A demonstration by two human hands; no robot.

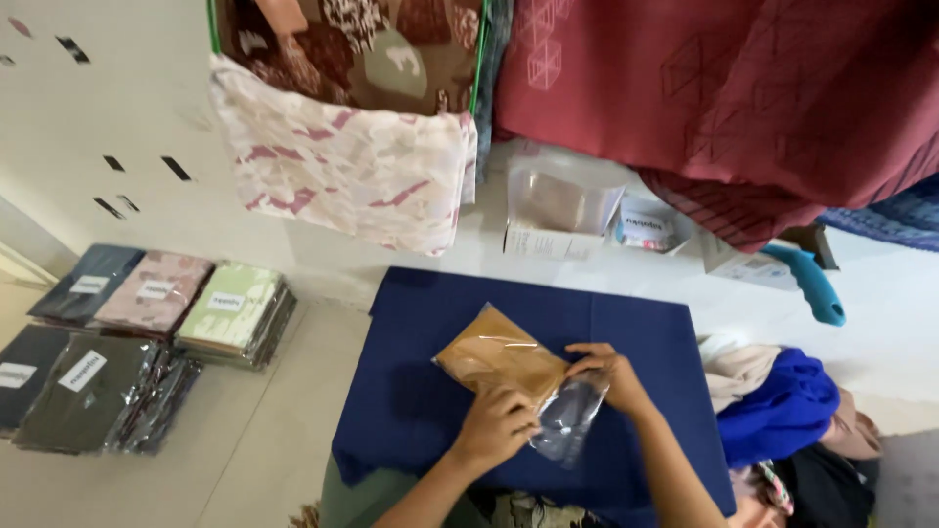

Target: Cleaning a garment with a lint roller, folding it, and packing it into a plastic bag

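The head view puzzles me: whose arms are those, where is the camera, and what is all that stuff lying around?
There is no machine here. One camera sits on a person's head and looks down, so the two bare arms at the bottom are that person's own. The left hand and the right hand both grip a clear plastic bag with folded tan cloth partly inside it. They work over a dark blue cloth spread on a low surface. To the left, on the floor, lie stacks of bagged folded fabrics in several colours. Patterned and maroon fabrics hang above. To the right is a pile of blue and cream cloth.
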